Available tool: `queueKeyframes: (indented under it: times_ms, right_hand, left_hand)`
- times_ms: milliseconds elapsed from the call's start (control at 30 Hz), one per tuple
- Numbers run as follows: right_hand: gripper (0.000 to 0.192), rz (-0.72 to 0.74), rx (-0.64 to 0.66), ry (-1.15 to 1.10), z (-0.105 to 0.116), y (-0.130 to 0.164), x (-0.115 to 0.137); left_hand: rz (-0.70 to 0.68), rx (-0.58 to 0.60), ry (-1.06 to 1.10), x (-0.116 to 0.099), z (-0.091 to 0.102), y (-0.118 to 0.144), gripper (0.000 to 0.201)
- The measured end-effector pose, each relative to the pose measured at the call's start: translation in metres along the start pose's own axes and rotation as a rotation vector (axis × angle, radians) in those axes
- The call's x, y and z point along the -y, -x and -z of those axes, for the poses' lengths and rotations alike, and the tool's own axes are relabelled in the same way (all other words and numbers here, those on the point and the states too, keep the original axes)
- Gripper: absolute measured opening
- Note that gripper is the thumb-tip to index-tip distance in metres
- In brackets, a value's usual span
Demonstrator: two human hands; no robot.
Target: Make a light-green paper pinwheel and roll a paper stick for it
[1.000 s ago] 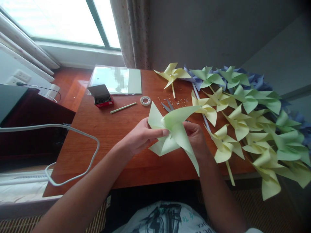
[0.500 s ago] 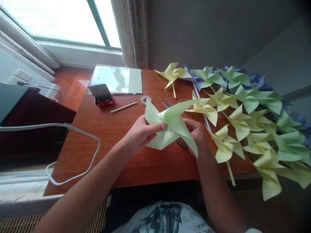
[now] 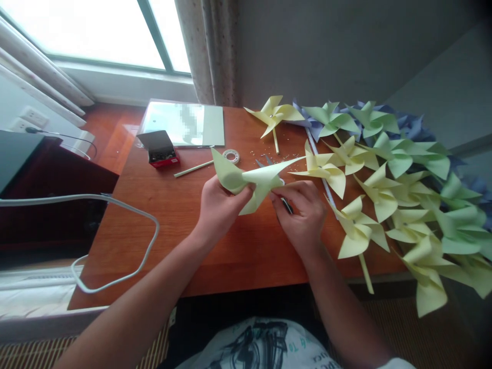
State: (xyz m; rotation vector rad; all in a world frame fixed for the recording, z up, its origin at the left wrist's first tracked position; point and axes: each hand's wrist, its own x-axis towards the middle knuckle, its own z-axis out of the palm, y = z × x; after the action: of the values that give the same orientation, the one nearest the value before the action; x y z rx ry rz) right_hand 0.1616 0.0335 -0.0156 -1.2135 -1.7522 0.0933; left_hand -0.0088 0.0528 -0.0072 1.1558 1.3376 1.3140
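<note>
Above tabletop [image 3: 172, 205]: pale green paper pinwheel [image 3: 249, 179], light, flimsy, easily creased, pinched at its hub between left hand [image 3: 219, 207] and right hand [image 3: 303, 215], best gripped near centre, never by vanes.

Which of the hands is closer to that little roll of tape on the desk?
Left. The left hand is just below the tape roll, holding the green pinwheel. The right hand is farther off, down and to the right of it.

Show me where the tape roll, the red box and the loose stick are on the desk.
tape roll [image 3: 231, 155], head view, on its ring.
red box [image 3: 163, 156], head view, on its dark contents.
loose stick [image 3: 193, 168], head view, mid-length.
</note>
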Motion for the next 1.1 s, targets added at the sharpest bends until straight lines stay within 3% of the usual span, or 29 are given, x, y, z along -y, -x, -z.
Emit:
queueKeyframes:
  times_ms: [200,1100]
  right_hand:
    - [0.007,0.044,-0.011,0.061,-0.0045,0.0,-0.0003]
    - [0.008,0.081,-0.015,0.13,-0.0064,0.0008,-0.0034]
  left_hand:
    - [-0.087,0.044,-0.046,0.0035,-0.0038,0.004,0.014]
    - [-0.134,0.167,-0.053,0.0057,-0.0034,0.005,0.014]
